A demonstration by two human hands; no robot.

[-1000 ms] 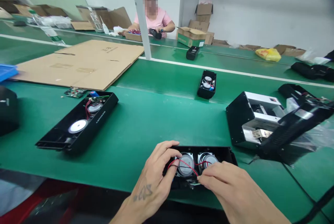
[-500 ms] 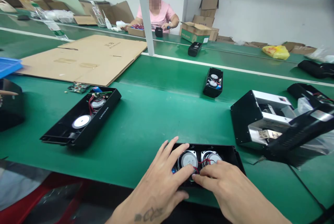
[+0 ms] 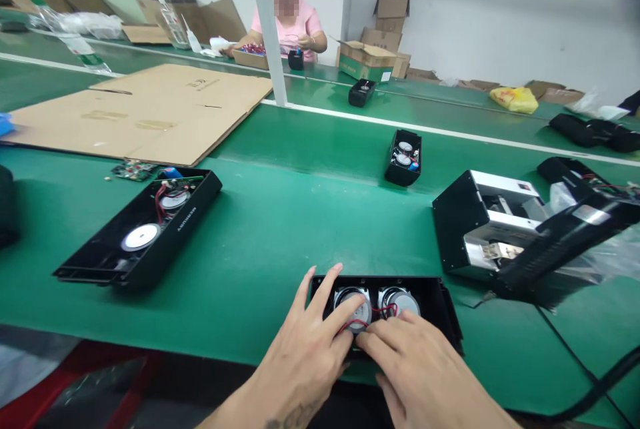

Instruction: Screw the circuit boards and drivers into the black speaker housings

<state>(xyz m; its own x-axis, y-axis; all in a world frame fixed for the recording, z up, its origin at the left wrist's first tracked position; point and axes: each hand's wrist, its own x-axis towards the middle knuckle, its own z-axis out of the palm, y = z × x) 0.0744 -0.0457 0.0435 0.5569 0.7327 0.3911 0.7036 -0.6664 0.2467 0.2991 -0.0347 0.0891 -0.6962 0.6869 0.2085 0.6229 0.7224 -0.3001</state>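
Note:
A long black speaker housing [image 3: 440, 312] lies open-side up at the table's near edge. Inside it are two round silver speaker drivers [image 3: 356, 314] with red wires [image 3: 385, 310]. My left hand [image 3: 305, 335] grips the housing's left part, its upper fingers over the far rim and one fingertip on the left driver. Below that driver, my right hand [image 3: 407, 352] has its fingers closed together in the housing. A red wire runs toward these fingertips, but what they pinch is hidden. Both thumbs are mostly out of sight.
Another open speaker housing [image 3: 190, 215] lies at left beside a loose circuit board [image 3: 134, 170] and flat cardboard [image 3: 165, 99]. A black and silver machine [image 3: 465, 222] stands at right. Farther back are more housings [image 3: 404, 159], a post [image 3: 270, 35] and a seated person [image 3: 290, 22].
The view has shifted slightly right. My left index finger has bent inward toward the right fingertips. A red wire now shows looped across the left driver. The person opposite has raised a hand.

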